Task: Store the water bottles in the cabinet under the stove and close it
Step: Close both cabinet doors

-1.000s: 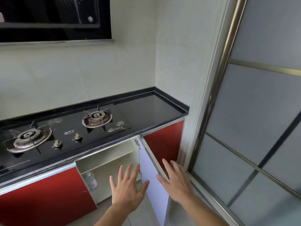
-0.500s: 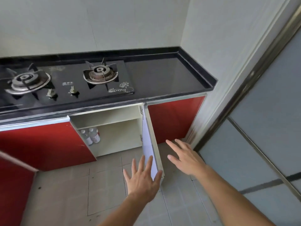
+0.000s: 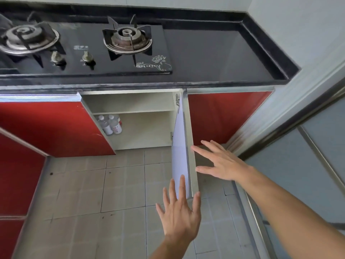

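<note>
Under the black two-burner stove (image 3: pixel 89 45) the white cabinet (image 3: pixel 145 128) stands open. Several clear water bottles (image 3: pixel 111 125) with white caps stand upright in its back left corner, partly hidden by the red panel beside them. The cabinet door (image 3: pixel 182 152) swings out toward me, its white inner face showing. My right hand (image 3: pixel 222 161) is spread flat, fingertips at the door's outer edge on its right side. My left hand (image 3: pixel 180 212) is spread in front of the door's lower corner, covering it. Neither hand holds anything.
Red cabinet fronts (image 3: pixel 46 128) flank the opening on both sides; another red door (image 3: pixel 16 174) juts out at the far left. Grey tiled floor (image 3: pixel 97 193) lies below. A frosted sliding door with a metal frame (image 3: pixel 308 146) closes off the right.
The view has tilted down and drawn closer to the cabinet, showing more floor and more bottles. Both hands stay spread by the open door; the right now reaches its outer edge.
</note>
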